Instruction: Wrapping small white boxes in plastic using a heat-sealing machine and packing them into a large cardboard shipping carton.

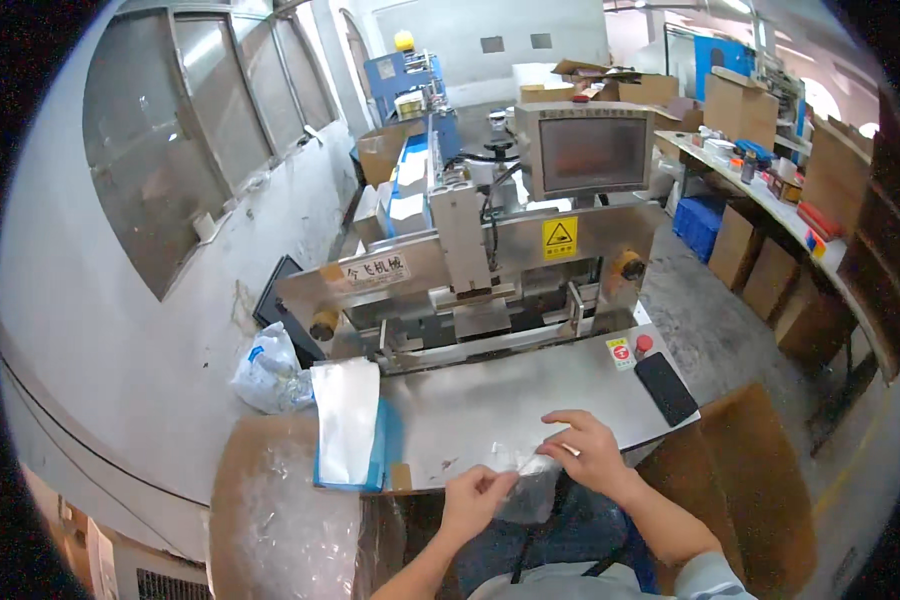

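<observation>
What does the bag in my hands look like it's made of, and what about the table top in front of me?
The bag, held by both the left hand and right hand, looks like thin clear plastic film: see-through, crinkled, glossy. The table top looks like brushed steel or similar sheet metal: grey, smooth, dull sheen.

Both hands: L [473,497] pinching, R [582,452] w/ fingers curled.

clear glossy plastic bag [530,487], seemingly brushed-metal table [490,400]

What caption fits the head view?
Both hands, left and right, hold a clear plastic bag at a steel packing machine table.
</observation>
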Available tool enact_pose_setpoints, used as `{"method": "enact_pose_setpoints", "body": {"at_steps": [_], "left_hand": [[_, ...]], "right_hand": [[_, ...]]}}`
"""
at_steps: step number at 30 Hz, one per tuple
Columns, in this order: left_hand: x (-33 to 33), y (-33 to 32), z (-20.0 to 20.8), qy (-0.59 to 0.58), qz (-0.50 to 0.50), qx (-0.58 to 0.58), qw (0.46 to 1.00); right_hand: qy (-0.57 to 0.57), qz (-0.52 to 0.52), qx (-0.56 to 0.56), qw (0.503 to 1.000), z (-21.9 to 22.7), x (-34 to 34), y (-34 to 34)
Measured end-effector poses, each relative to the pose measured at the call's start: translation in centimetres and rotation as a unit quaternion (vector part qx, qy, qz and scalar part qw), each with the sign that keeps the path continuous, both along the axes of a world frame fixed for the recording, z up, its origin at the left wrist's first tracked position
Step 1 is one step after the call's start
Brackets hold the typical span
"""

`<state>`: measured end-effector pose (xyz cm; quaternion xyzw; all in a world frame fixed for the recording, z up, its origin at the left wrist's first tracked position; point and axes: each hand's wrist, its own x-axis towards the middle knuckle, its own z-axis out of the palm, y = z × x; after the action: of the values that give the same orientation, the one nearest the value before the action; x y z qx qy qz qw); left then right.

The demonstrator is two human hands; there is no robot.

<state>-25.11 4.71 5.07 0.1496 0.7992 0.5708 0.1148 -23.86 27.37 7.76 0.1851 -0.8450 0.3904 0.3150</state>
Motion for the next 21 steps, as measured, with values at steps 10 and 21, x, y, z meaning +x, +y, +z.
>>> {"method": "enact_pose_setpoints", "body": {"at_steps": [10, 21], "left_hand": [[-1.3, 2.5, 2.9, 0.208, -0.166, -0.175, 0.948], [-4.8, 0.2, 0.5, 0.059, -0.322, -0.223, 0.918]], "right_hand": [[-0.120, 0.109, 0.228, 0.960, -5.1, 0.4, 1.4], [-0.294, 0.308, 0.067, 0.902, -3.2, 1.9, 4.2]]}}
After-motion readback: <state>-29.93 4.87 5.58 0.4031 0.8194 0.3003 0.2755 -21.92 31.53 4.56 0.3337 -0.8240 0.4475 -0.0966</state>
